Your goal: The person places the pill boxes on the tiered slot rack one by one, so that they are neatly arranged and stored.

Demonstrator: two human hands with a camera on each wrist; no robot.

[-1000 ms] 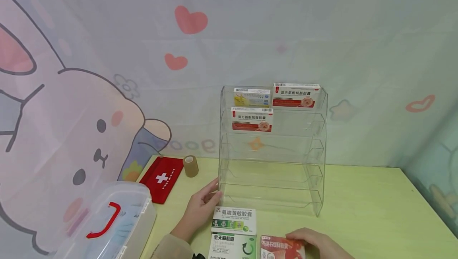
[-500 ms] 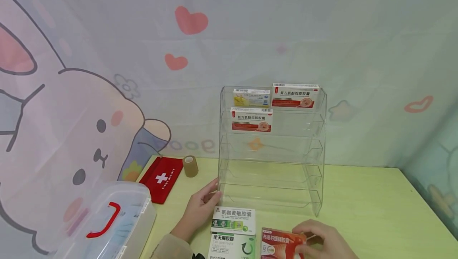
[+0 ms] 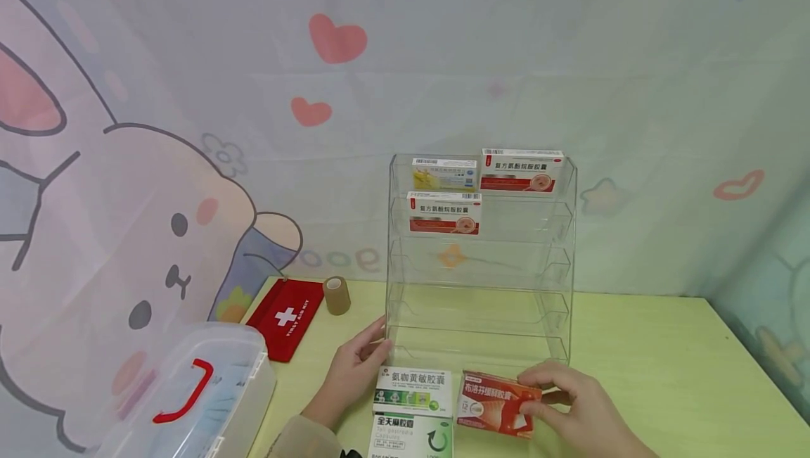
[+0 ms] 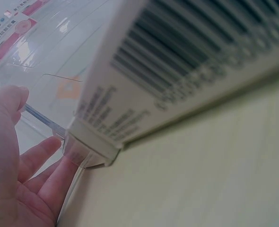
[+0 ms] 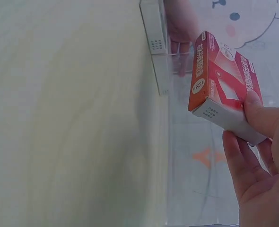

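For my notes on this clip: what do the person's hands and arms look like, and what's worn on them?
The left hand and right hand are bare, with no gloves or rings visible. A plain beige sleeve covers the left forearm; beside it a small black item is cut off by the frame. No right sleeve shows.

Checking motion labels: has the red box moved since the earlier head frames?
Yes: the red box has moved up the head view, closer to the rack.
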